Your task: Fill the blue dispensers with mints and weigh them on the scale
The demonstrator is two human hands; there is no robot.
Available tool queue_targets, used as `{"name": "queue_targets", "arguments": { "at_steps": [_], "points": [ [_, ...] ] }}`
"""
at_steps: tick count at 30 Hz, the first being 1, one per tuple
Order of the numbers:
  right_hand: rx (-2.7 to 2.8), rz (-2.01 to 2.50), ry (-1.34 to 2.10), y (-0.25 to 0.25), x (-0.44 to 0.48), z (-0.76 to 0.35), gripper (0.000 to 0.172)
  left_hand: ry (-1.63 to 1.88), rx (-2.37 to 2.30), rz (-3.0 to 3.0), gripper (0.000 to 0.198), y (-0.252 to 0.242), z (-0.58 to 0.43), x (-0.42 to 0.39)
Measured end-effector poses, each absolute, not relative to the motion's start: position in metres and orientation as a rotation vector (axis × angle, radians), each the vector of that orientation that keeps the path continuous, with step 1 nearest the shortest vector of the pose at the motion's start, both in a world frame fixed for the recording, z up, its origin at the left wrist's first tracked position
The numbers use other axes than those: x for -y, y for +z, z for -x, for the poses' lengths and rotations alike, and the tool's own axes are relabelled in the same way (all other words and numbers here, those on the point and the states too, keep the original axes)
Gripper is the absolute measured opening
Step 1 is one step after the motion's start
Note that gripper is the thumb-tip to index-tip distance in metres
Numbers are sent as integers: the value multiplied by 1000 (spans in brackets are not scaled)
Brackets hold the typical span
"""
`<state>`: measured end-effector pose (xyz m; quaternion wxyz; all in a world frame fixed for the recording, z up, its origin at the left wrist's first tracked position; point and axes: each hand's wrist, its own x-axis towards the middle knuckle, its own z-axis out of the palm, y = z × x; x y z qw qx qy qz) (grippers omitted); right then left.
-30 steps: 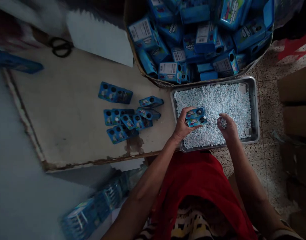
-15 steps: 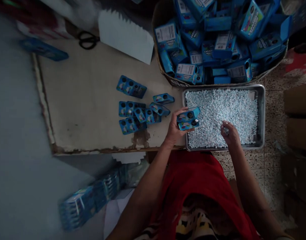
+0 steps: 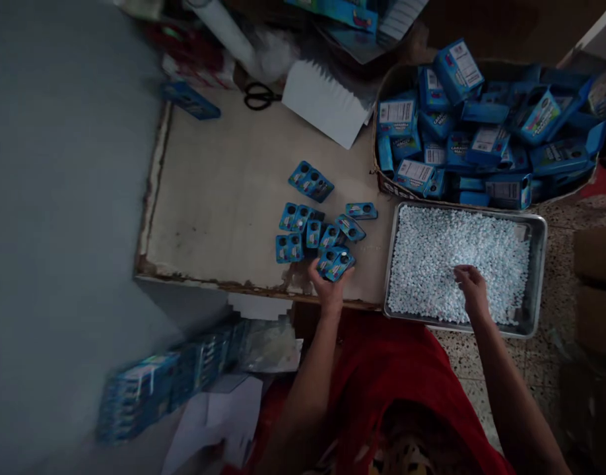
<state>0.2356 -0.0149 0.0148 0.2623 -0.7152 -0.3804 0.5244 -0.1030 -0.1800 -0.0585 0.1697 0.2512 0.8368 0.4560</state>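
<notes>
My left hand (image 3: 327, 285) grips two small blue boxes (image 3: 335, 262) with round holes, held low over the board at the near edge of a loose cluster of the same small blue boxes (image 3: 313, 224). My right hand (image 3: 471, 285) rests with fingers curled down in the metal tray (image 3: 539, 264), which is filled with small white and pale blue pellets (image 3: 451, 254). What the right fingers hold, if anything, is hidden among the pellets.
A worn pale board (image 3: 224, 191) carries the cluster, black scissors (image 3: 257, 97) and a white sheet (image 3: 327, 102). A round basket (image 3: 382, 178) behind the tray is heaped with larger blue cartons (image 3: 481, 142). Stacked blue packs (image 3: 159, 389) lie lower left. Speckled floor on the right.
My left hand carried the two boxes from over the tray leftwards to the cluster on the board. My right hand sank into the pellets. The view swung left.
</notes>
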Motion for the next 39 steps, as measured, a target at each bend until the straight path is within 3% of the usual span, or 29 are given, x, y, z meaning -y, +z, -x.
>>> {"name": "queue_targets", "arguments": {
  "at_steps": [5, 11, 14, 17, 19, 21, 25, 26, 30, 34, 39],
  "points": [
    [1619, 1927, 1161, 20, -2, -223, 13, 1380, -2542, -467, 93, -79, 93, 139],
    [2264, 1966, 811, 45, -5, -239, 21, 1300, -2602, -485, 103, -50, 93, 171],
    [2138, 1962, 899, 55, -11, -246, 20, 1274, -2608, -843, 67, -6, 108, 164],
    [1914, 1870, 837, 66, -37, -246, 21, 1279, -2332, -1334, 21, 32, 129, 89],
    [1799, 1807, 649, 74, -66, -247, 22, 1279, -2104, -1554, 15, 47, 137, 8],
    [1727, 1784, 445, 80, -100, -251, 24, 1131, -1855, -1752, 29, 52, 138, -76],
    [1840, 1884, 259, 77, -164, -258, 39, 437, -1519, -1933, 101, 46, 129, -186],
    [1919, 1925, 263, 74, -174, -258, 41, 287, -1473, -1965, 110, 43, 127, -197],
    [2062, 1982, 374, 66, -188, -254, 36, 166, -1447, -2035, 99, 27, 130, -193],
    [1751, 1781, 382, 81, -166, -244, 39, 473, -1479, -1862, 82, 18, 140, -180],
    [1424, 1612, 570, 105, -122, -197, 44, 933, -1425, -1401, 86, 38, 121, -167]
  ]
}}
